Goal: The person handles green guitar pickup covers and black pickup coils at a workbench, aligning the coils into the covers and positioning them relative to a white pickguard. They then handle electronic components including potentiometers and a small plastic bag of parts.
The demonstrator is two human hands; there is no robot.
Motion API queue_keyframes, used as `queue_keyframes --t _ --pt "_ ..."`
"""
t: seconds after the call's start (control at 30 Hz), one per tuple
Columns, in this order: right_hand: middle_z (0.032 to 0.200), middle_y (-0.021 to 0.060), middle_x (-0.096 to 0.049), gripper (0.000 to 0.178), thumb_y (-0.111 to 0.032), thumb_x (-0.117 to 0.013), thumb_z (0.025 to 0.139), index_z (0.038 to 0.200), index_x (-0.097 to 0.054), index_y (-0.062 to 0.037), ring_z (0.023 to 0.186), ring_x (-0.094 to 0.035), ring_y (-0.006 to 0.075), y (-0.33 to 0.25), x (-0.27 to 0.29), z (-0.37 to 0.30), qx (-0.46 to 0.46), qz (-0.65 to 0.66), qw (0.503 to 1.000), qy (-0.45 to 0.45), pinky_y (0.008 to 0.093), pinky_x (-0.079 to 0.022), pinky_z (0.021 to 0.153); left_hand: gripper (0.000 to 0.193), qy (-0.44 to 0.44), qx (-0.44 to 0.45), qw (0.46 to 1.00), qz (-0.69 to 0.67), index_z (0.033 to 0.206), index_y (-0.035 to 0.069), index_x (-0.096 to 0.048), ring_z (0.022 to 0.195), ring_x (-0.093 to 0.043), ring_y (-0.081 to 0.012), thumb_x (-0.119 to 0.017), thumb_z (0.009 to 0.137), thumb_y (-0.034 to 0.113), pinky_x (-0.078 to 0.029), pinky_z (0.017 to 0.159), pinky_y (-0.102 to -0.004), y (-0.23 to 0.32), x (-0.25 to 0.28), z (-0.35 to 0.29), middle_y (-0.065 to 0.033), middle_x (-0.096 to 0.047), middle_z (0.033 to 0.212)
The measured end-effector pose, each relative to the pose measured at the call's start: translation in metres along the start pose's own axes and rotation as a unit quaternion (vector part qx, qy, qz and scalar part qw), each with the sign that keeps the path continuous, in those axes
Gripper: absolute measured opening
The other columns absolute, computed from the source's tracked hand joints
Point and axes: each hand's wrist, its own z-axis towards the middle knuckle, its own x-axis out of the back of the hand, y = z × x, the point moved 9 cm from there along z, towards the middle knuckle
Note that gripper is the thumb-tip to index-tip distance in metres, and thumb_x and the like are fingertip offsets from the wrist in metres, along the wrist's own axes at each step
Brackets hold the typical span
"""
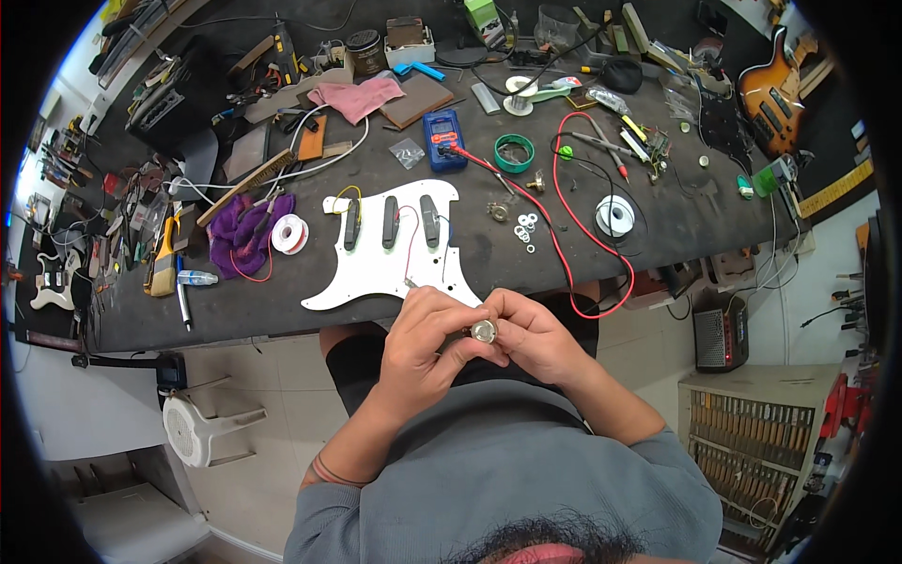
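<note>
Just off the table's front edge, both my hands hold a small potentiometer (484, 331) with a round metal back. My left hand (425, 340) pinches it from the left, its thumb below. From the right, the fingers of my right hand (536, 336) close on it too. Most of its rim is hidden by the fingertips. Beyond my hands lies a white guitar pickguard (362, 282) with three dark pickups, a yellow wire and a red wire. Farther right rest another potentiometer (498, 211) and several white washers (526, 226).
A blue multimeter (444, 141) has red and black leads looping across the right side. Wire spools (289, 234) (615, 215) stand either side, near a purple cloth (246, 230) and a green ring-shaped container (514, 152). A sunburst guitar (772, 94) lies far right.
</note>
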Motion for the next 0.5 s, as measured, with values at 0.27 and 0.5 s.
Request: queue_keyframes --t 0.27,0.5 --pt "0.075 0.0028 -0.058 0.044 -0.034 -0.046 0.121 0.090 -0.061 -0.0059 0.061 -0.048 0.0103 0.004 0.001 0.000 -0.090 0.028 0.996 -0.006 0.0280 -0.041 0.056 0.037 -0.035 -0.006 0.999 0.012 0.120 0.005 -0.075 0.091 -0.065 -0.0256 -0.088 0.089 0.020 -0.048 0.088 -0.0382 0.001 -0.004 0.001 -0.0066 -0.071 0.102" --pt "0.094 0.0131 -0.071 0.019 -0.020 -0.077 0.099 0.103 -0.069 -0.0037 0.087 -0.071 0.0326 -0.109 0.059 0.058 0.199 -0.721 0.620 0.236 0.0446 -0.055 0.076 0.026 0.031 0.164 0.958 -0.231 0.126 -0.001 -0.064 0.095 -0.065 -0.0171 -0.075 0.103 0.008 -0.053 0.085 -0.0322 -0.029 -0.008 -0.012 -0.0108 -0.068 0.109"
